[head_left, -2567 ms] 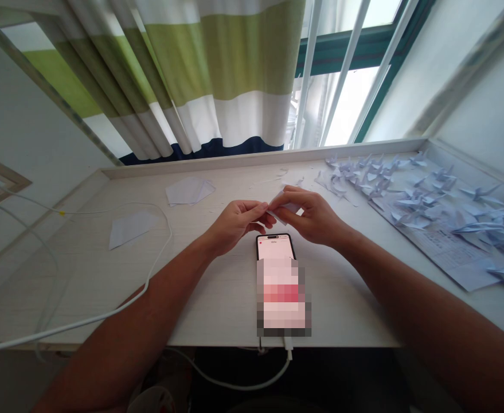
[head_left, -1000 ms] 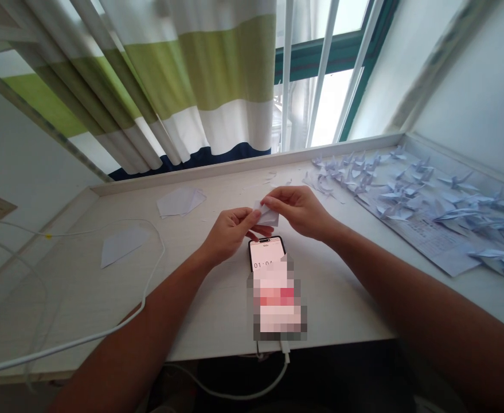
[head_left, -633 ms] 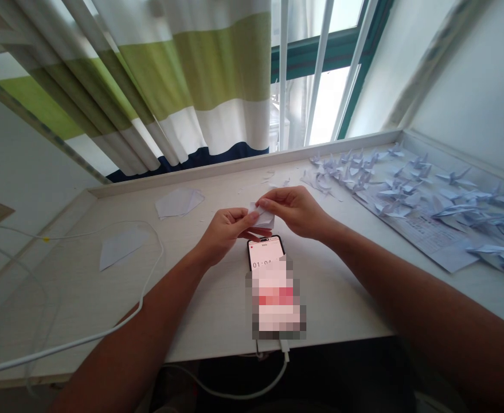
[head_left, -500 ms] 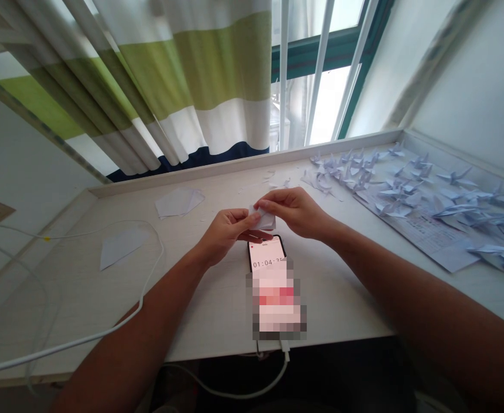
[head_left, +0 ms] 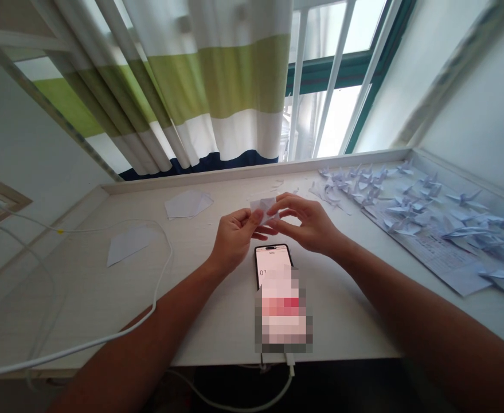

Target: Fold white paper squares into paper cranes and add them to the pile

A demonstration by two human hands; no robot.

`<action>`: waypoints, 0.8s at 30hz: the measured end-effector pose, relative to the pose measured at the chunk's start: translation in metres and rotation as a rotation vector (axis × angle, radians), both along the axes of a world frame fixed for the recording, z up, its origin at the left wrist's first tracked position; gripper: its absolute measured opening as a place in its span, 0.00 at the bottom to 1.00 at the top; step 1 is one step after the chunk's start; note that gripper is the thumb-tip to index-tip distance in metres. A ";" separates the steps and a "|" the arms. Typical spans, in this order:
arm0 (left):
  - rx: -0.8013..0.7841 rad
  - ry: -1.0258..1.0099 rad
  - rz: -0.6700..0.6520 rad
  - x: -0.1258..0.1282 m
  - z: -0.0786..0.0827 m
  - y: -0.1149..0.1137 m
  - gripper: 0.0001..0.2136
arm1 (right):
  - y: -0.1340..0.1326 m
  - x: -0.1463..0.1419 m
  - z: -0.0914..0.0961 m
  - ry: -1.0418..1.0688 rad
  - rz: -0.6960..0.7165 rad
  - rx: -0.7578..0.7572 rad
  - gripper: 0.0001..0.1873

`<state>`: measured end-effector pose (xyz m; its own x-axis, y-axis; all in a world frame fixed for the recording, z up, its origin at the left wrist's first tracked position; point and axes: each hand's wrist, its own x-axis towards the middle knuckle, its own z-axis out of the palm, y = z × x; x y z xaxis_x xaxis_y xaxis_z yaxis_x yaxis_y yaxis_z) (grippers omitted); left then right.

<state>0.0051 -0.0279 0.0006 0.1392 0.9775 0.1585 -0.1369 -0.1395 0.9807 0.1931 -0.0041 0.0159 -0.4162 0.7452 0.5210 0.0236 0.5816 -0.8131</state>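
A small folded piece of white paper (head_left: 261,204) is held above the desk, just beyond the top end of the phone. My left hand (head_left: 237,235) pinches its lower left part, thumb on top and fingers underneath. My right hand (head_left: 305,222) is at the paper's right edge, its index finger bent over the upper corner and its thumb lower down. Creases show on the paper's face. Below the hands lies a phone (head_left: 273,256) with a lit screen, partly blurred out.
Many folded paper cranes (head_left: 367,186) crowd the right side, some on a printed sheet (head_left: 453,269). Loose white paper sheets (head_left: 187,205) and another paper sheet (head_left: 127,245) lie on the left. A white cable (head_left: 155,298) loops across the left. Paper scraps lie near the back ledge.
My right hand's fingers have spread from a tight pinch on top of the paper to its right edge. More of the paper's face shows. The view has tilted slightly.
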 end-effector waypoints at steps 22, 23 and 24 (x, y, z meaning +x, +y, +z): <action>-0.058 0.041 -0.008 0.009 -0.001 -0.008 0.18 | -0.003 -0.016 -0.008 0.187 -0.184 -0.149 0.07; -0.061 0.041 -0.015 0.008 0.000 -0.008 0.18 | -0.004 -0.016 -0.008 0.180 -0.190 -0.143 0.07; -0.062 0.041 -0.020 0.008 0.000 -0.008 0.18 | -0.004 -0.016 -0.007 0.172 -0.195 -0.138 0.06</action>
